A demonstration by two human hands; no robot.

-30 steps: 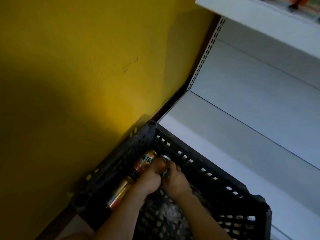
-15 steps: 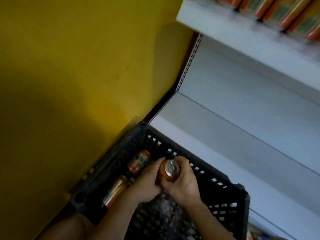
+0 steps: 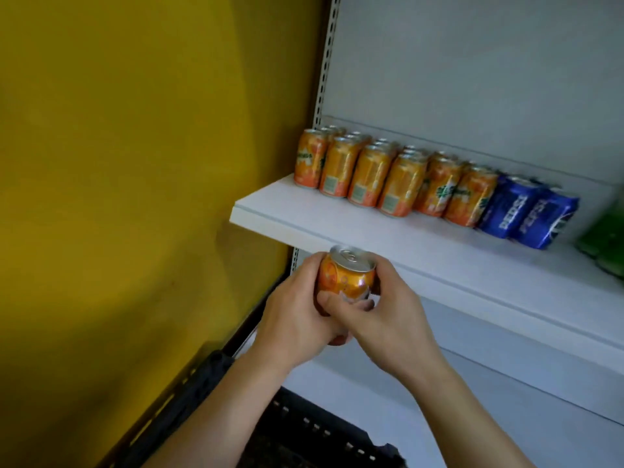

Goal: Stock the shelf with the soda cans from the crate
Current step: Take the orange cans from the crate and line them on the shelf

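The orange soda can (image 3: 347, 278) sits upright between both hands, just below and in front of the shelf (image 3: 337, 228) edge, its long axis vertical, silver top up. The left hand (image 3: 297, 319) and right hand (image 3: 388, 319) both have their fingers (image 3: 347, 304) wrapped round it. The orange row (image 3: 388, 177) stands above, toward the right; the crate (image 3: 320, 434) lies below.

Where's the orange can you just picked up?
In the head view, the orange can is centre frame, held upright between the left hand and right hand, just below the shelf edge and above the crate.
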